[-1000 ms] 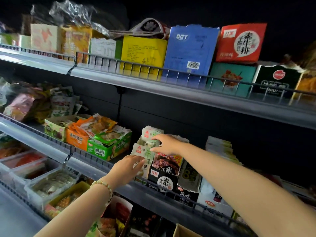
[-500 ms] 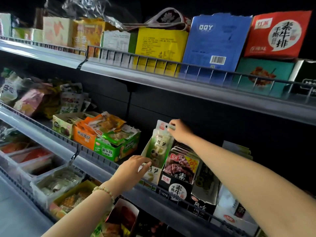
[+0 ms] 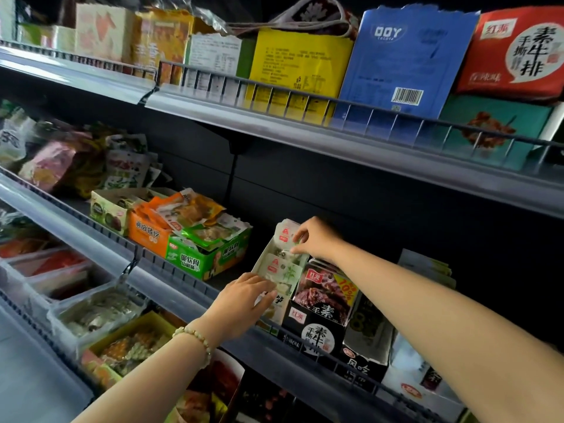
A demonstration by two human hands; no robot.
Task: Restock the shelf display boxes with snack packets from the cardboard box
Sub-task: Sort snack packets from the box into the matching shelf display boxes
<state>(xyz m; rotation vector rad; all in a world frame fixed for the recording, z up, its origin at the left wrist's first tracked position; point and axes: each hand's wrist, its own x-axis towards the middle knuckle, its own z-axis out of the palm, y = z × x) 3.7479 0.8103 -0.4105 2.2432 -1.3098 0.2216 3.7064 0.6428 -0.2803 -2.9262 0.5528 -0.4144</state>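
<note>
White-and-green snack packets [image 3: 282,265] stand upright in a pale display box [image 3: 276,312] at the front of the middle shelf. My right hand [image 3: 316,239] pinches the top of the rear packet in that box. My left hand [image 3: 241,302], with a bead bracelet on the wrist, holds the box's front and the lower edge of the front packet. A black display box of dark red packets [image 3: 320,312] stands touching it on the right. The cardboard supply box is out of view.
Green [image 3: 207,257] and orange [image 3: 148,235] display boxes with loose packets sit to the left on the same shelf. A wire rail [image 3: 171,268] edges the shelf front. Large cartons fill the top shelf [image 3: 305,138]. Clear trays [image 3: 91,312] line the shelf below.
My right hand has come down with the packet it pinches, setting it lower in the pale box. My left hand slid up onto the box front. The view has moved closer.
</note>
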